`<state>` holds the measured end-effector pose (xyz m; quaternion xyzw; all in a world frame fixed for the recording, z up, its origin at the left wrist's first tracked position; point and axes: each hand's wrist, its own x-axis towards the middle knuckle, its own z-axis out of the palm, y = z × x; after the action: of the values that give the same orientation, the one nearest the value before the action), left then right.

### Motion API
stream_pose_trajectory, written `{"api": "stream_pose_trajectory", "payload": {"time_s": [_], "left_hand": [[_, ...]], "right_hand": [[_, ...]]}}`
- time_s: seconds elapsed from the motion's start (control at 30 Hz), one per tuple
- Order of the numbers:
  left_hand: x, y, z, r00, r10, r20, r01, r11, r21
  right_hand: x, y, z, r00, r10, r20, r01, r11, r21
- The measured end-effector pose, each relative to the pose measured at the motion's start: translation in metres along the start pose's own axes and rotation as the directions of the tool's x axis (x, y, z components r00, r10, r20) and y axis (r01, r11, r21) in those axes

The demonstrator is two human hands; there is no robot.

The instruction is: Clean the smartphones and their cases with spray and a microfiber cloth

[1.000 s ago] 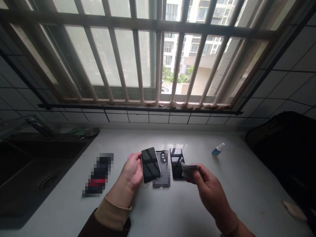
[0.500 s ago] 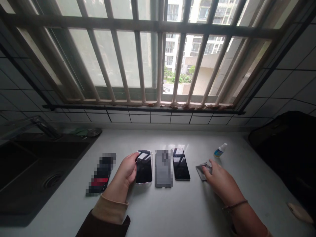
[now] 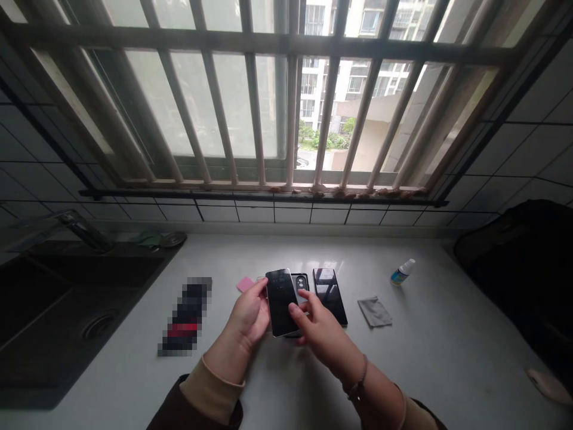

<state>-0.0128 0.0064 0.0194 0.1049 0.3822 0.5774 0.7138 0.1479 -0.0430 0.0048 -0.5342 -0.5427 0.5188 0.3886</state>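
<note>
The left hand (image 3: 248, 313) holds a smartphone (image 3: 281, 301) up off the desk (image 3: 447, 358), tilted so that its dark glass faces the camera. Its fingers (image 3: 262, 288) curl around the phone's left edge and press against it. The right hand (image 3: 320, 328) no longer holds the grey microfibre cloth (image 3: 374, 312), which now lies crumpled on the desk to the right. That hand has moved to the phone instead. Its fingers are spread, with the index fingertip (image 3: 292, 308) at the lower right of the glass. They pinch nothing that can be seen, though it is hard to tell whether the thumb reaches behind the phone.

The held phone sits above the middle of the desk, partly covering a dark phone case (image 3: 299, 286) with a round camera cutout, which is partly blurred. Just right of the case, a second smartphone (image 3: 330, 295) lies face up. A pink card (image 3: 245, 284) shows just left of the held phone. Near the back edge, to the right, stands a small spray bottle (image 3: 401, 273) with a white cap and blue label. A pixelated package (image 3: 185, 316) lies to the left, near a dark sink (image 3: 67, 310) at the desk's left end. A barred window (image 3: 290, 89) rises behind the back edge.
</note>
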Motion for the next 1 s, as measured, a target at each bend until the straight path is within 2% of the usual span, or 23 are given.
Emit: {"api": "stream_pose_trajectory", "payload": {"time_s": [0.07, 0.17, 0.23, 0.3, 0.33, 0.4, 0.43, 0.47, 0.53, 0.6, 0.73, 0.87, 0.93, 1.0], "left_hand": [[-0.004, -0.011, 0.003, 0.995, 0.035, 0.093, -0.036, 0.999, 0.006], [-0.010, -0.021, 0.004, 0.987, 0.044, 0.154, -0.055, 0.996, 0.070], [-0.012, -0.016, 0.003, 0.987, 0.053, 0.155, -0.083, 0.977, 0.195], [-0.011, -0.002, -0.002, 0.982, 0.139, 0.124, -0.179, 0.889, 0.421], [-0.009, 0.007, -0.006, 0.967, 0.243, 0.076, -0.241, 0.777, 0.581], [-0.006, 0.026, -0.015, 0.904, 0.422, 0.066, -0.239, 0.372, 0.897], [-0.004, 0.033, -0.020, 0.860, 0.507, 0.062, -0.178, 0.184, 0.967], [-0.001, 0.039, -0.025, 0.850, 0.524, 0.055, -0.106, 0.069, 0.992], [0.003, 0.043, -0.033, 0.859, 0.512, 0.021, -0.006, -0.030, 1.000], [0.008, 0.040, -0.038, 0.872, 0.490, 0.003, 0.017, -0.036, 0.999], [0.011, 0.035, -0.039, 0.871, 0.492, 0.009, 0.003, -0.023, 1.000], [0.008, 0.037, -0.035, 0.867, 0.495, 0.057, -0.038, -0.049, 0.998], [0.007, 0.038, -0.032, 0.870, 0.491, 0.047, -0.089, 0.063, 0.994], [0.006, 0.035, -0.028, 0.885, 0.465, 0.020, -0.158, 0.258, 0.953]], "right_hand": [[0.000, 0.001, 0.007, 0.996, -0.069, -0.061, 0.060, 0.988, -0.140], [-0.004, -0.003, 0.006, 0.995, -0.070, -0.075, 0.046, 0.956, -0.290], [-0.005, -0.005, 0.003, 0.994, -0.056, -0.096, 0.022, 0.945, -0.326], [-0.005, -0.007, -0.001, 0.990, -0.051, -0.131, 0.003, 0.938, -0.346], [-0.004, -0.008, -0.003, 0.988, -0.045, -0.146, -0.009, 0.936, -0.351], [-0.004, -0.009, -0.006, 0.987, -0.026, -0.161, -0.033, 0.935, -0.353], [-0.004, -0.009, -0.007, 0.987, -0.017, -0.162, -0.042, 0.936, -0.350], [-0.004, -0.009, -0.008, 0.987, -0.011, -0.160, -0.045, 0.937, -0.346], [-0.005, -0.009, -0.009, 0.988, -0.010, -0.153, -0.042, 0.942, -0.334], [-0.006, -0.009, -0.009, 0.989, -0.019, -0.145, -0.029, 0.947, -0.319], [-0.009, -0.009, -0.009, 0.989, -0.054, -0.137, 0.008, 0.949, -0.314], [-0.008, -0.008, -0.009, 0.986, -0.096, -0.137, 0.046, 0.942, -0.333], [-0.008, -0.008, -0.010, 0.979, -0.143, -0.142, 0.086, 0.933, -0.348], [-0.008, -0.009, -0.012, 0.967, -0.208, -0.144, 0.143, 0.918, -0.371]]}}
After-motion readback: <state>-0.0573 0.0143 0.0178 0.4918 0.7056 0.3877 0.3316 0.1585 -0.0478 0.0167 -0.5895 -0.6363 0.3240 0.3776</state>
